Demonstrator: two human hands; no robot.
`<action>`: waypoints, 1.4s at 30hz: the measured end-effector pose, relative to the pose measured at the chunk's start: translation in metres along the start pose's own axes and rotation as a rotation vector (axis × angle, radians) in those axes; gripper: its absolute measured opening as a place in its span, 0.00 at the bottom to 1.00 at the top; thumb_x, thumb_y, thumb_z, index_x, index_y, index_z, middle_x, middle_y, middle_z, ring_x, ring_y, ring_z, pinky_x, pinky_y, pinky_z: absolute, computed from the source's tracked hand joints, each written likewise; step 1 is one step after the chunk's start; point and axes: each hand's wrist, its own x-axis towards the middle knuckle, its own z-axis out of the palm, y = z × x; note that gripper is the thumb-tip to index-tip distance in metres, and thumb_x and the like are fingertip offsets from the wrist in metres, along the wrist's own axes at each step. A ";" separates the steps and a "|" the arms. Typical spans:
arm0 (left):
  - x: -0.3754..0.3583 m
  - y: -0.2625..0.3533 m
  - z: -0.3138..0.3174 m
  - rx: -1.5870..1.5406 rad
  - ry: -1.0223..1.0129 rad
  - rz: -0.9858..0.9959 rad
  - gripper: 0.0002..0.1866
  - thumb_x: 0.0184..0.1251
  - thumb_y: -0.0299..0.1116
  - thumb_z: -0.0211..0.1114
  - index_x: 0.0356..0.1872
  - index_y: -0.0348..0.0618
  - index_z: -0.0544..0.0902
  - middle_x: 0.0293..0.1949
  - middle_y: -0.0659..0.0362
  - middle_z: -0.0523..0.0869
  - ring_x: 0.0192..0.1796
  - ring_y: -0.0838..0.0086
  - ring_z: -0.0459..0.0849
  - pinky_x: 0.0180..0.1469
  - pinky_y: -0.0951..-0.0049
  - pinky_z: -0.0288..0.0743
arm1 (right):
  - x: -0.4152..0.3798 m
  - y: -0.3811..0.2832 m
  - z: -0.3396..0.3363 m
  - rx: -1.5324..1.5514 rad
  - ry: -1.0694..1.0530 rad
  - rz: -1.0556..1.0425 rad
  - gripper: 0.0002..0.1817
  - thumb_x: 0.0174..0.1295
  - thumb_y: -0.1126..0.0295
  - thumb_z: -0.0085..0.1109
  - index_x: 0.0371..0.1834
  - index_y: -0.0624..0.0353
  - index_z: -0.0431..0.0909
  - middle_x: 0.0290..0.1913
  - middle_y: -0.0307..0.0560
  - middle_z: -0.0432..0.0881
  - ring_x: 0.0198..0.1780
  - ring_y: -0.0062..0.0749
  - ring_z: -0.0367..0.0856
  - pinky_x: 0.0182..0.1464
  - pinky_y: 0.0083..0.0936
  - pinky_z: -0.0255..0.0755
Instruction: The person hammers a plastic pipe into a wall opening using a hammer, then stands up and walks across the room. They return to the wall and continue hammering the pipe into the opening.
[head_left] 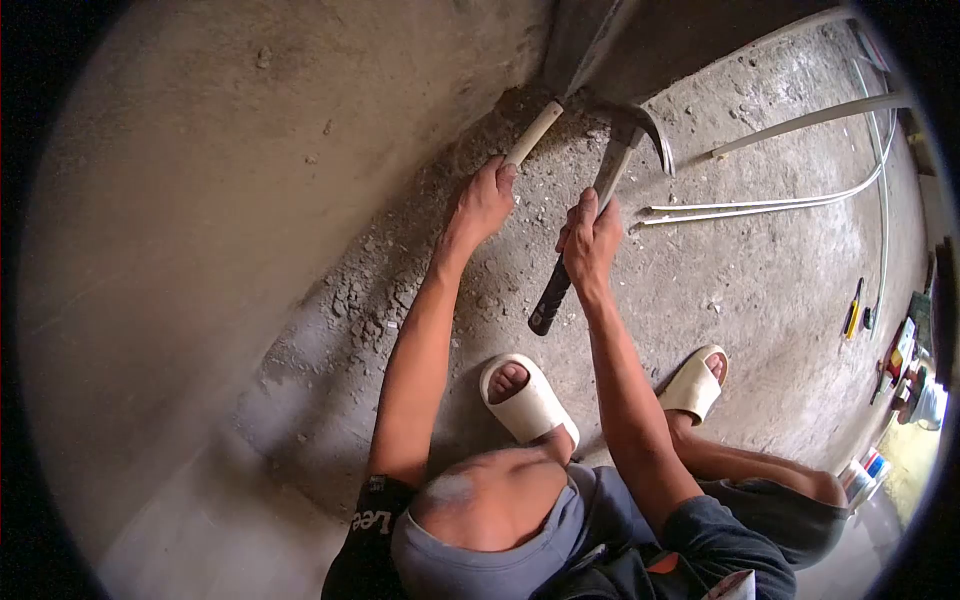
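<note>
My right hand (592, 240) is closed around the shaft of a claw hammer (618, 155), high up near its head. The black grip of the hammer sticks out below my fist, and its curved claw points right. My left hand (482, 205) is wrapped round a pale cream rod, like a handle or short tube (535, 132). The rod slants up toward the foot of the dark post (600, 45) in the corner, its far end right at the post's base. Broken rubble and dust (380, 300) lie on the floor beneath both hands.
A rough plastered wall (200, 150) rises on the left. Long white conduit strips (770, 207) and a thicker pale pipe (810, 124) run across the floor at right. A yellow utility knife (853, 309) and several other items lie at the far right. My sandalled feet are below.
</note>
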 end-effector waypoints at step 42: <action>-0.007 0.013 -0.023 0.381 -0.025 -0.039 0.22 0.73 0.47 0.44 0.51 0.36 0.72 0.46 0.36 0.78 0.50 0.39 0.75 0.48 0.50 0.69 | -0.016 0.027 0.002 0.123 -0.061 0.059 0.19 0.71 0.53 0.42 0.33 0.60 0.64 0.15 0.38 0.68 0.12 0.21 0.67 0.14 0.21 0.62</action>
